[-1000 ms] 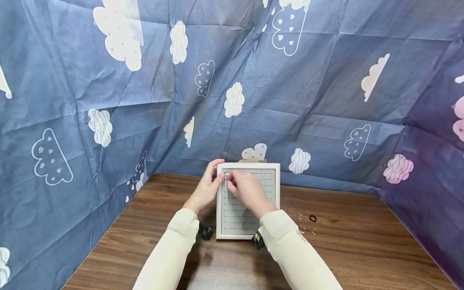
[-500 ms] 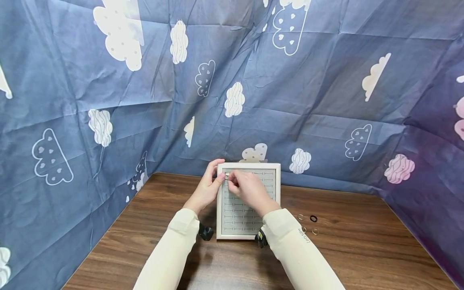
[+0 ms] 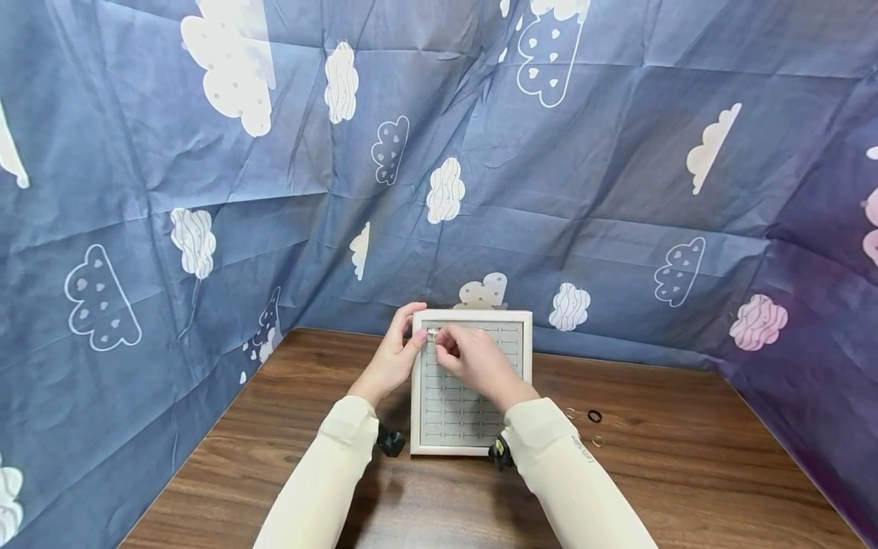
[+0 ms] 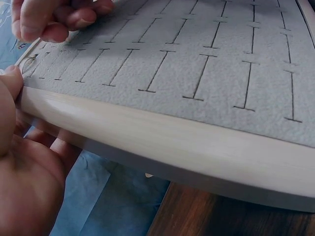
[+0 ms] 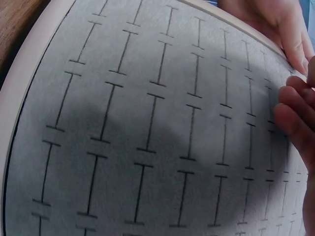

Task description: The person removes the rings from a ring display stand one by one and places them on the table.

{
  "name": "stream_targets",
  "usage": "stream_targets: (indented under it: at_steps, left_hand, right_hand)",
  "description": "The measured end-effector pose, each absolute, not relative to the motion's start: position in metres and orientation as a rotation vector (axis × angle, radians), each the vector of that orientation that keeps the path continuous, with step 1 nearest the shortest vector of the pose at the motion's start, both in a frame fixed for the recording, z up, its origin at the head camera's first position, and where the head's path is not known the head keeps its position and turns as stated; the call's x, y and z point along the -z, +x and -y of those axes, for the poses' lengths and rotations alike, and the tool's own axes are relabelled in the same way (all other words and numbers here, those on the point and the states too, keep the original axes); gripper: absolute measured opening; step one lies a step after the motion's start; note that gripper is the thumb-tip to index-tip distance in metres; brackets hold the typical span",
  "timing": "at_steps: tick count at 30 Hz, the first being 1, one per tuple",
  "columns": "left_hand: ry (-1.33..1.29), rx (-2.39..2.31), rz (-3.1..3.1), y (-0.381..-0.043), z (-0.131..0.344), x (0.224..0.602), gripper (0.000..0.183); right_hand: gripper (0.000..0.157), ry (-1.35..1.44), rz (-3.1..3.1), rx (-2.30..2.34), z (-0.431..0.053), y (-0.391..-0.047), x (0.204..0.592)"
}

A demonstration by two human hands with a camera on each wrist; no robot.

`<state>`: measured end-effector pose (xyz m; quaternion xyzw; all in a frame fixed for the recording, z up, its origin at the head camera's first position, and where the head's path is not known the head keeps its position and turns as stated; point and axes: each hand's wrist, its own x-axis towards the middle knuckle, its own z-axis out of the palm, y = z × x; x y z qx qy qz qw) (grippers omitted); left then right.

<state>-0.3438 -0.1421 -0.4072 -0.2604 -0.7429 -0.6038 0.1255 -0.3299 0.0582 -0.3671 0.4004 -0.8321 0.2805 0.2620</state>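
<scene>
My left hand (image 3: pixel 392 357) holds the upper left edge of a pale-framed ring display tray (image 3: pixel 415 412), thumb in front and fingers behind. A ring (image 4: pixel 30 65) sits in a slot at the tray's upper left corner, beside the left thumb. My right hand (image 3: pixel 476 362) is over the upper part of the grey slotted pad, with its fingers curled. At its fingertips in the left wrist view shows a small metallic ring part (image 4: pixel 22 45), mostly hidden, which they seem to pinch. The right wrist view shows these fingers (image 5: pixel 295 113) only from the side.
On the brown wooden table (image 3: pixel 672 457), right of the tray, lie a black ring (image 3: pixel 594 416) and metal rings (image 3: pixel 598 441), one partly behind the right sleeve. A blue cloud-patterned cloth (image 3: pixel 604 191) hangs behind and at both sides.
My right hand has shifted slightly to the right, and more of the ring near the left thumb shows. The right sleeve now covers most of one table ring. My left hand stays put.
</scene>
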Motion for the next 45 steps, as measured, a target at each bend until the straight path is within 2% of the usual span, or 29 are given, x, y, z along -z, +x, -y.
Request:
stream_targets:
  at_steps: [19,27,45]
  left_hand:
    - [-0.751,1.780,2.152,-0.341,0.141,0.407,0.048]
    - [-0.758,1.782,2.153,-0.342,0.141,0.406,0.048]
    - [-0.756,1.810,2.142,-0.341,0.140,0.408,0.049]
  right_hand:
    - [0.009,1.085,2.264,-0.888,-0.100,-0.316,0.378]
    - [0.012,1.056,2.320,-0.870,-0.133,-0.305,0.381]
    - [0.020,0.933,2.372,-0.828,-0.212,-0.278,0.416]
